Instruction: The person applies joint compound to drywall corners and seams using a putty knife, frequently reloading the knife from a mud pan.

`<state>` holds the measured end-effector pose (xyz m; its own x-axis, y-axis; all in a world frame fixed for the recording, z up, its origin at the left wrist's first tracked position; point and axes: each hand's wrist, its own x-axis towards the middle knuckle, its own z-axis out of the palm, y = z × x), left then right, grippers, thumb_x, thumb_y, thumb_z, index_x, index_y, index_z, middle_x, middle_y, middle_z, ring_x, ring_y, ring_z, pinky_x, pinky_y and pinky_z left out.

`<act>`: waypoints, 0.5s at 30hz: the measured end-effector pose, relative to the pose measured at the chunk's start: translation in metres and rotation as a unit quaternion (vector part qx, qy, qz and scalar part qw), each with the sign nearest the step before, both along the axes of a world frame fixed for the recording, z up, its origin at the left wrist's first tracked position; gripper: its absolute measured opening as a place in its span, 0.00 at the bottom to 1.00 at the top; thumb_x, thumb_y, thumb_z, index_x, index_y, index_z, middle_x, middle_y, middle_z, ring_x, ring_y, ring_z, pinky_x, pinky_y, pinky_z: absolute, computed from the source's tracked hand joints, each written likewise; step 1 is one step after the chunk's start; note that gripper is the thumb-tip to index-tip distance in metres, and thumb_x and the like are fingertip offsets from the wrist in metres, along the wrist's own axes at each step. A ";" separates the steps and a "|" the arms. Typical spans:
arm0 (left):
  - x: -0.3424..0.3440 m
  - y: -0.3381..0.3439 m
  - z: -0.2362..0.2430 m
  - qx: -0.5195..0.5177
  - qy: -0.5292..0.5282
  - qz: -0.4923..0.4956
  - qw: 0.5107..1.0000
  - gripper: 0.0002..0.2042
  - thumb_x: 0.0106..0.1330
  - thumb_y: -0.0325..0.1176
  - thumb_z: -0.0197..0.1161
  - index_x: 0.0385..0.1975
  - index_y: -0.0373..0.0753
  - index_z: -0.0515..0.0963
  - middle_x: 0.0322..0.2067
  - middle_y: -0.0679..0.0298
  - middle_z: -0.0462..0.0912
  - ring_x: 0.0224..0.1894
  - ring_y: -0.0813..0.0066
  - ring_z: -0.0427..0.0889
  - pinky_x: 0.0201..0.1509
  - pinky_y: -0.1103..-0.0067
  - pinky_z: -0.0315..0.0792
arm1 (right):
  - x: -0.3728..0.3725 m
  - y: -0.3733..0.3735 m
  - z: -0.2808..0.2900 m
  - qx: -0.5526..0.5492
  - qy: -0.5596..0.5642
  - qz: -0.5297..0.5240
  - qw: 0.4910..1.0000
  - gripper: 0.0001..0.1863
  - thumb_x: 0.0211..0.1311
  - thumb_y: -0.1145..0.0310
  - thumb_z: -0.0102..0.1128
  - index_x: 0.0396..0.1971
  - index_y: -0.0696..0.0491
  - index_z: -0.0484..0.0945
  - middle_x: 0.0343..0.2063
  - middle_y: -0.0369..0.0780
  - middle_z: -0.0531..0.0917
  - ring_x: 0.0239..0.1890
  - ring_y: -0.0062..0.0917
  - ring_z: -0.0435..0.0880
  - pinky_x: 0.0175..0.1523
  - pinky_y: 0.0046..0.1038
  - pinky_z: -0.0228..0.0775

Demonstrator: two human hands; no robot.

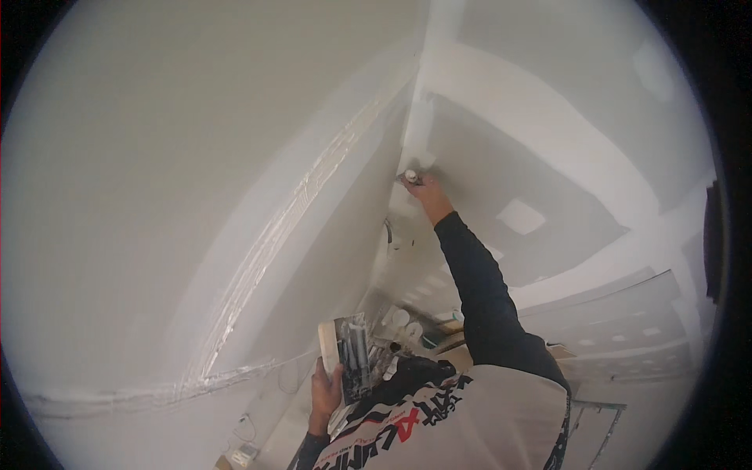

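My right arm (pixel 478 274) is stretched up to the inside corner of the wall. At its end my right hand (pixel 423 188) is closed around a small tool with a pale round handle end (pixel 411 176); its blade, if any, is too small to make out. Low in front of my body, my left hand (pixel 325 395) grips a streaked metal mud pan (pixel 356 352) with a pale cream strip (pixel 328 348) along its left side. Wet-looking joint compound (pixel 301 196) runs in a ridged band along the wall on the left, well apart from both hands.
Patched drywall (pixel 521 217) with pale filler stretches to the right. Several buckets (pixel 399 317) and cluttered gear stand on the floor below the corner. A metal frame (pixel 599 407) is at lower right. Cables (pixel 389 231) stick out of the wall below my right hand.
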<state>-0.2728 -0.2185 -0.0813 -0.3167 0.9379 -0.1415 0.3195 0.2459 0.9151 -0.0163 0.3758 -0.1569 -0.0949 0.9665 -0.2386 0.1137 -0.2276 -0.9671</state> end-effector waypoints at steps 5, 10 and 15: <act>0.001 -0.001 -0.013 0.041 -0.035 0.000 0.999 0.15 0.74 0.35 0.58 0.48 0.26 0.72 0.32 0.42 0.84 0.36 0.48 0.86 0.41 0.65 0.76 | -0.009 -0.020 0.141 0.119 -0.280 0.065 0.950 0.17 0.79 0.63 0.41 0.55 0.57 0.71 0.51 0.45 0.78 0.49 0.37 0.81 0.51 0.38 0.80; 0.000 0.001 -0.028 0.093 -0.056 0.001 0.994 0.15 0.73 0.35 0.59 0.48 0.26 0.72 0.33 0.42 0.84 0.38 0.50 0.86 0.42 0.65 0.76 | -0.029 -0.057 0.260 0.181 -0.475 0.114 0.854 0.17 0.79 0.60 0.42 0.58 0.54 0.69 0.53 0.44 0.77 0.47 0.36 0.82 0.47 0.35 0.82; -0.008 -0.005 -0.034 0.086 -0.039 0.040 0.995 0.15 0.73 0.35 0.60 0.48 0.27 0.73 0.34 0.44 0.85 0.38 0.52 0.86 0.43 0.66 0.76 | -0.057 -0.017 0.276 0.298 -0.639 0.150 0.694 0.27 0.74 0.47 0.45 0.63 0.48 0.67 0.55 0.47 0.78 0.51 0.38 0.81 0.52 0.36 0.79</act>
<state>-0.2804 -0.2239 -0.1148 -0.3854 0.9227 -0.0080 0.2309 0.1048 0.9673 -0.0731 0.3592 0.1187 -0.3913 0.9124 0.1196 0.9202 0.3877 0.0534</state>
